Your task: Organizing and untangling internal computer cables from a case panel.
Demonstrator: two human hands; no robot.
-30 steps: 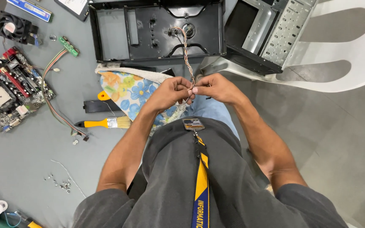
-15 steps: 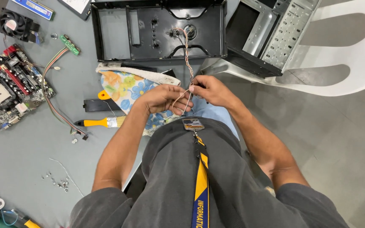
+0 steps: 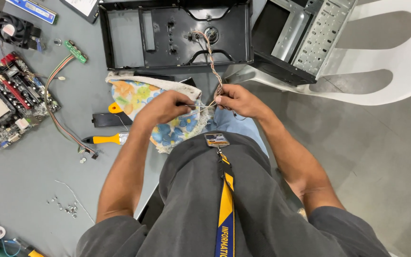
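Observation:
My left hand (image 3: 163, 107) and my right hand (image 3: 236, 98) are held close together in front of my chest, above a flowered cloth (image 3: 141, 97). Both pinch the loose end of a twisted bundle of thin wires (image 3: 212, 66) that runs up to a round fitting on a black computer case panel (image 3: 124, 40). My right hand grips the bundle itself. My left hand pulls single strands sideways from it.
A red and black motherboard (image 3: 3, 100) lies at the left with a coloured ribbon cable (image 3: 55, 116). A yellow-handled screwdriver (image 3: 105, 139), small screws (image 3: 65, 205), a fan (image 3: 14, 31), an open metal case (image 3: 305, 38) and a white plastic chair (image 3: 396, 62) surround me.
My hands have drawn slightly apart, the left one moving left with strands pulled from the bundle. The view has shifted a little.

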